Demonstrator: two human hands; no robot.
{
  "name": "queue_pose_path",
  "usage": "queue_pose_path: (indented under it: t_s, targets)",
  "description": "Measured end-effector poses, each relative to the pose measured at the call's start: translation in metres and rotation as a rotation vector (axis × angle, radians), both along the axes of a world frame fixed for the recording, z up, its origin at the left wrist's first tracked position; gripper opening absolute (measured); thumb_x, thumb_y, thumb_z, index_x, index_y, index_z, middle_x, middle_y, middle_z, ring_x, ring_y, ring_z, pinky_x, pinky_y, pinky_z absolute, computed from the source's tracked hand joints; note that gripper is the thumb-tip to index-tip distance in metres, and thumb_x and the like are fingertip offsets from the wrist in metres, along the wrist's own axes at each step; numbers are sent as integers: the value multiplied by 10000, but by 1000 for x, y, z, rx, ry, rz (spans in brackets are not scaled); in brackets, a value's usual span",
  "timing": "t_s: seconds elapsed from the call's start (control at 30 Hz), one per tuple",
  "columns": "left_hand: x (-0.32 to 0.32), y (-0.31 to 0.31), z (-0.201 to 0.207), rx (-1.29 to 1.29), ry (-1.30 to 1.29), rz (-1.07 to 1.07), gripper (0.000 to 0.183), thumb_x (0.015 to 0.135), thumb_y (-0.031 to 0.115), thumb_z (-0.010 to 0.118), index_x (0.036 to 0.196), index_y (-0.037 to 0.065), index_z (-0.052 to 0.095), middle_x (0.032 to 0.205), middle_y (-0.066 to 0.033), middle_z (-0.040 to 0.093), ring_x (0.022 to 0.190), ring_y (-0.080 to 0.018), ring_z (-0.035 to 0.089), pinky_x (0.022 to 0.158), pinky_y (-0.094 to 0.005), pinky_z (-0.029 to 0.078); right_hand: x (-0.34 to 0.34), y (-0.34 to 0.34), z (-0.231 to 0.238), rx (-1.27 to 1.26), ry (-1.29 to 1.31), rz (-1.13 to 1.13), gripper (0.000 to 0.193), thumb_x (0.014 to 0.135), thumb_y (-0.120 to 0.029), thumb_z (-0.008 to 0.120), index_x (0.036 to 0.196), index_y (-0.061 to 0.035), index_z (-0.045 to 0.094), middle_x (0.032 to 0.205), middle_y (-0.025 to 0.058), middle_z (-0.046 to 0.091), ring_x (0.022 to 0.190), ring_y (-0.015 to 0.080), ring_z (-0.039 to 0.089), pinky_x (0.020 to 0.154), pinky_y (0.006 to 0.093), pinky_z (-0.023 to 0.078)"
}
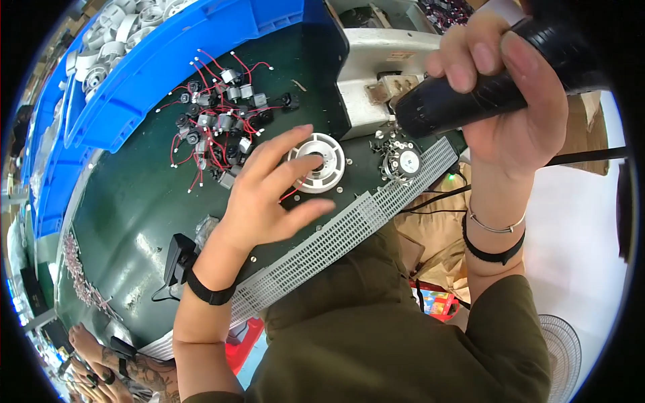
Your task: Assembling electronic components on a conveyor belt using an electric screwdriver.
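Observation:
My right hand (514,94) is wrapped round a thick black electric screwdriver (457,104), held slanted at the upper right, its tapered end pointing left at a pale metal machine (376,67). Over the green table, my left hand (269,191) reaches with fingers spread onto a round white plastic part (330,176) with a slotted rim. One fingertip lies at its centre hub, and a red wire shows by the hand. Right of this part sits a round dark piece with a white middle (405,162), small screws clustered about it.
Small motors with red wires (222,124) lie heaped at the far left. Behind them stands a blue bin (181,50) of white plastic parts (107,43). A perforated metal strip (322,245) runs along the near edge. At lower left are another person's hands (87,346).

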State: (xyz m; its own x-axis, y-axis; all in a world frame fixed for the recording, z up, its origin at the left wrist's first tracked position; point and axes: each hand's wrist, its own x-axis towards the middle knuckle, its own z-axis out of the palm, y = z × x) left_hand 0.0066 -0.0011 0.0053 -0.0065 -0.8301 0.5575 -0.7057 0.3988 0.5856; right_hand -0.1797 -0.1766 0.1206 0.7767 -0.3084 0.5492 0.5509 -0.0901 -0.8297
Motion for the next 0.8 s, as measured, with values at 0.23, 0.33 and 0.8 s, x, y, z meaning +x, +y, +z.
queue_pose_path:
  t_s: [0.23, 0.33, 0.8]
  targets:
    - [-14, 5, 33, -99, 28, 193, 330, 641, 190, 750, 910, 40, 633, 889, -86, 557, 805, -245, 522, 695, -341, 425, 36, 34, 3, 17, -82, -42, 452, 841, -117, 489, 1225, -40, 263, 779, 68, 477, 671, 189, 504, 697, 353, 424]
    - [-20, 0, 37, -87, -66, 226, 320, 617, 177, 763, 888, 57, 643, 831, -55, 544, 738, -231, 500, 652, -333, 408, 44, 46, 5, 30, -130, -124, 666, 806, -81, 581, 1308, 0, 152, 720, 85, 494, 618, 200, 530, 636, 345, 453]
    - [-25, -5, 24, -150, 59, 229, 148, 619, 103, 761, 737, 82, 674, 709, -12, 554, 670, -201, 501, 621, -315, 384, 35, 34, 12, -61, -80, 66, 382, 862, -129, 432, 1213, -71, 294, 810, 58, 469, 703, 181, 497, 725, 357, 410]
